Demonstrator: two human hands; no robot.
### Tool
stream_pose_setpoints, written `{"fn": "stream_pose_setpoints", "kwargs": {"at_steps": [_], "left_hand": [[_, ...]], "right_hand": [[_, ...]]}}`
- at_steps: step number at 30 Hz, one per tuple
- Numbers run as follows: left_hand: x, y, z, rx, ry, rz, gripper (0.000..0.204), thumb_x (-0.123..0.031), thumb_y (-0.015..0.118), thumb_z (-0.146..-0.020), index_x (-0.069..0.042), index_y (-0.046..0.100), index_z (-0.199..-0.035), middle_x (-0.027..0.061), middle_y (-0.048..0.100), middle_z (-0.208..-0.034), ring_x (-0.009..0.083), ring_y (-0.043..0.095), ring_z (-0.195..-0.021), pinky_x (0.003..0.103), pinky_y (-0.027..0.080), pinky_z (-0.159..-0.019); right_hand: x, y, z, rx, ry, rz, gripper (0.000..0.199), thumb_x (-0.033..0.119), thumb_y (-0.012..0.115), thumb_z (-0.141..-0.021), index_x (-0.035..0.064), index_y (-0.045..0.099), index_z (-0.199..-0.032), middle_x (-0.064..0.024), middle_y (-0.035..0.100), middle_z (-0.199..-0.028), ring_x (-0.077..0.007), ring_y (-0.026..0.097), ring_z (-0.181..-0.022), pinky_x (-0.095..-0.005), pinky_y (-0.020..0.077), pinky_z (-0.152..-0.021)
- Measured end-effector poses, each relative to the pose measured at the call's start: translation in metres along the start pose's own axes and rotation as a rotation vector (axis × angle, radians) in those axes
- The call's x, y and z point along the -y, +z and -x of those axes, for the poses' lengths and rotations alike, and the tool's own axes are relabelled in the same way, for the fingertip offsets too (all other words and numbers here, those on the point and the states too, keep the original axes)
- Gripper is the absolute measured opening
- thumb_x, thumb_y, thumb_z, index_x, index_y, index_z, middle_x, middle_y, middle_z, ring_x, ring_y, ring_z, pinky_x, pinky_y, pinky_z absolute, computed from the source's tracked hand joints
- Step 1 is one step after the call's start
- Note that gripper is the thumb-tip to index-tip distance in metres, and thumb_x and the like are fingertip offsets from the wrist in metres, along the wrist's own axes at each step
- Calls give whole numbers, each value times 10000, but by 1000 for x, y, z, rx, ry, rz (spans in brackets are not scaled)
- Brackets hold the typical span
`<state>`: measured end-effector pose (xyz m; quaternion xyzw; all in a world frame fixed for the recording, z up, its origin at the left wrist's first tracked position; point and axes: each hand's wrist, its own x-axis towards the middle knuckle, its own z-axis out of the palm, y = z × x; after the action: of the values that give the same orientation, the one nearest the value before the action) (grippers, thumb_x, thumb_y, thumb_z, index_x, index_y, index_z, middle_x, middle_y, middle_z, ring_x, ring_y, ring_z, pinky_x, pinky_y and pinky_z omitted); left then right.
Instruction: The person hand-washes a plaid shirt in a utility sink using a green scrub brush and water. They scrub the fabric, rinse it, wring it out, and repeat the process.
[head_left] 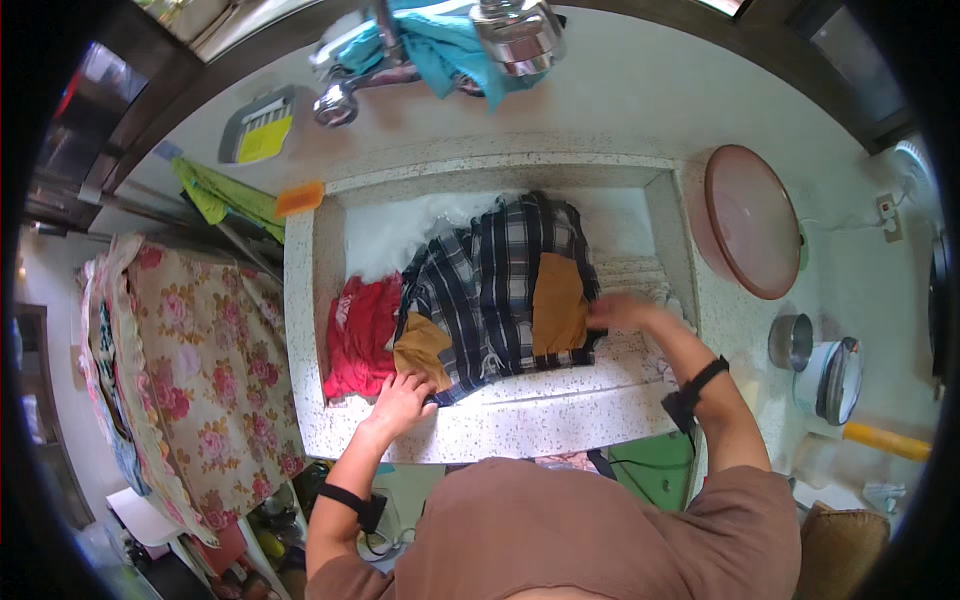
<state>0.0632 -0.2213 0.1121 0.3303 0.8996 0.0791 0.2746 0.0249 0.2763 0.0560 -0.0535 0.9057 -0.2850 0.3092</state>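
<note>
Dark plaid shorts [505,280] with tan pocket pieces [560,300] and a pale cord lie spread out in a speckled stone sink [560,392]. My left hand [400,402] rests on their near left corner, by the sink's front rim. Its fingers are stretched over the tan cloth, with the thumb apart. At the right edge of the shorts is my right hand [620,312], smeared by motion; whether it grips the cloth is unclear. A bunched red garment [362,335] touches the left side of the shorts. White suds [425,228] lie behind both.
A metal tap [385,75] draped with a blue cloth [440,55] overhangs the back. To the right stand a pink basin [760,220] and a metal cup [790,341]. An orange sponge-like block [299,198] sits on the back left corner; flowered fabric [200,370] hangs at left.
</note>
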Motion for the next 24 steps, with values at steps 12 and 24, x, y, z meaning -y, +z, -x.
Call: {"fn": "stream_pose_setpoints", "kwargs": {"at_steps": [12,24], "left_hand": [[-22,-42,14,-100,-430,423,317,-166,649,-844,-24,603,-1124,198,640,-1048,363,613,-989,420,494,-859],[-29,-43,-35,-69,-318,293,274,-155,649,-831,-38,629,-1079,177,632,-984,361,593,-929,428,488,-807]], "right_hand": [[-45,-31,-229,-503,534,-352,368,330,549,-930,-4,691,-983,-162,686,-998,-339,641,-897,-415,503,-827],[-71,19,-248,-746,462,-239,341,261,617,-919,11,566,-1146,-172,607,-1071,-318,603,-947,-413,489,-808]]}}
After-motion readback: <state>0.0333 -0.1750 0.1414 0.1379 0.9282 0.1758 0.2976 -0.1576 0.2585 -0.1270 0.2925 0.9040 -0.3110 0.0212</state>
